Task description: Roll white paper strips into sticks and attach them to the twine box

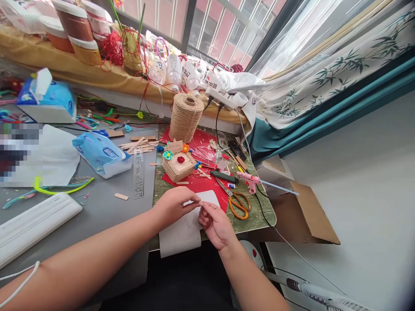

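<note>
My left hand (177,208) and my right hand (216,223) meet at their fingertips over a white sheet (181,235) at the table's front edge. Both are pinched together; whatever lies between the fingertips is too small to make out. Just beyond them sits a twine-wrapped box (179,167) decorated with small coloured flowers, among them a red flower (181,160) on its top. To the right of my right hand lie orange-handled scissors (239,204), with a pink glue gun (249,180) holding a long glue stick behind them.
A big twine spool (186,117) stands behind the box on red paper (210,181). Craft sticks (139,146), a clear ruler (138,175) and a tissue pack (101,154) lie to the left. A black cord runs off the right edge near a cardboard box (308,216).
</note>
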A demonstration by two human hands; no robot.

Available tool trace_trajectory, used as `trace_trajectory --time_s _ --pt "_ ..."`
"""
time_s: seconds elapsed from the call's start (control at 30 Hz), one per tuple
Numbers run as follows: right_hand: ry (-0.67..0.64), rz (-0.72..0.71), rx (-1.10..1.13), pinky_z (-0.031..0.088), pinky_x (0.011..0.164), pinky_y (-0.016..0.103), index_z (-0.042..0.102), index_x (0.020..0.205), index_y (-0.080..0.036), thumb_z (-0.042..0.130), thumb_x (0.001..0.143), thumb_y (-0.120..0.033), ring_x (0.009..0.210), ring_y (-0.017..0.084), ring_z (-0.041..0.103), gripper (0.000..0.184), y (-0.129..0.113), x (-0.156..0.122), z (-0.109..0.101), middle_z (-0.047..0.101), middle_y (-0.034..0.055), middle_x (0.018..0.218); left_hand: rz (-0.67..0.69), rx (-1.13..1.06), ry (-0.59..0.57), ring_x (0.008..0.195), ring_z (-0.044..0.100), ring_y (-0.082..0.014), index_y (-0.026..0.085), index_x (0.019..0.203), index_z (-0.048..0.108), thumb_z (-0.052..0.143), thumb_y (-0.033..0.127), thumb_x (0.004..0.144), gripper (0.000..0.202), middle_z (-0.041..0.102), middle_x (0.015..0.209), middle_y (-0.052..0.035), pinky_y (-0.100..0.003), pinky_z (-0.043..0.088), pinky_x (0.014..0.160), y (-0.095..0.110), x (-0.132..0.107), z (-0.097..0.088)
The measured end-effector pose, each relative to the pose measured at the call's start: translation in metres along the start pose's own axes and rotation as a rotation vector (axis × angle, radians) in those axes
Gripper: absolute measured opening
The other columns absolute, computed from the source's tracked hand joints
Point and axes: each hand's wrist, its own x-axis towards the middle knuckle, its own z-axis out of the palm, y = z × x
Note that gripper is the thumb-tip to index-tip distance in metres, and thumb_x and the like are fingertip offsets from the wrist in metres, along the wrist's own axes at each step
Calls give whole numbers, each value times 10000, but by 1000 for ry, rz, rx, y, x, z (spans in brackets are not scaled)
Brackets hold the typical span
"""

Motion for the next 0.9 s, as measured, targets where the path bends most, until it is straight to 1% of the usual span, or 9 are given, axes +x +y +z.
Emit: trace_trajectory --time_s 0.17,0.3,0.47,0.53,0.63,0.73,0.9 --pt "93 -95 -82 339 533 228 750 899 -172 830 800 -362 569 81 405 229 12 3 4 517 -31 663 -57 -22 71 808 741 -153 214 926 745 689 339 930 137 794 890 -19 -276 575 749 -2 -2 0" --pt "149 -151 -121 371 558 233 767 933 -177 827 798 -397 594 91 455 265 19 0 6 560 -19 678 -76 -48 88 826 751 -158 215 917 740 700 323 923 115 799 906 -17 -279 579 753 0 -2 0" --pt "130 -167 -144 378 566 239 773 936 -186 823 800 -394 601 97 473 253 19 -3 5 560 -20 683 -82 -82 51 883 737 -155 221 918 725 696 304 925 89 790 944 -12 -292 570 821 5 1 -4" --pt "126 -169 -155 381 570 243 775 953 -194 825 796 -387 600 101 476 254 18 -3 5 556 -25 670 -101 -51 35 897 729 -160 230 972 733 693 326 927 113 786 967 -16 -301 566 831 6 2 -6" --pt "132 -168 -166 389 573 253 777 953 -195 825 793 -388 600 109 484 256 16 -4 5 565 -24 662 -41 -22 35 882 730 -162 238 1045 746 669 334 946 158 792 965 -26 -303 567 823 5 2 -5" --pt "134 -162 -173 402 576 253 778 937 -190 829 786 -393 601 108 499 258 16 -4 4 588 -17 676 16 -47 59 866 744 -158 222 986 750 670 320 947 133 803 954 -33 -287 574 803 1 -1 -3" --pt "107 -116 -146 413 551 234 763 915 -189 825 797 -404 582 96 529 253 16 -5 5 616 -13 694 12 -62 48 896 753 -157 217 953 738 696 307 929 103 803 955 -24 -278 572 807 -1 -3 -2"
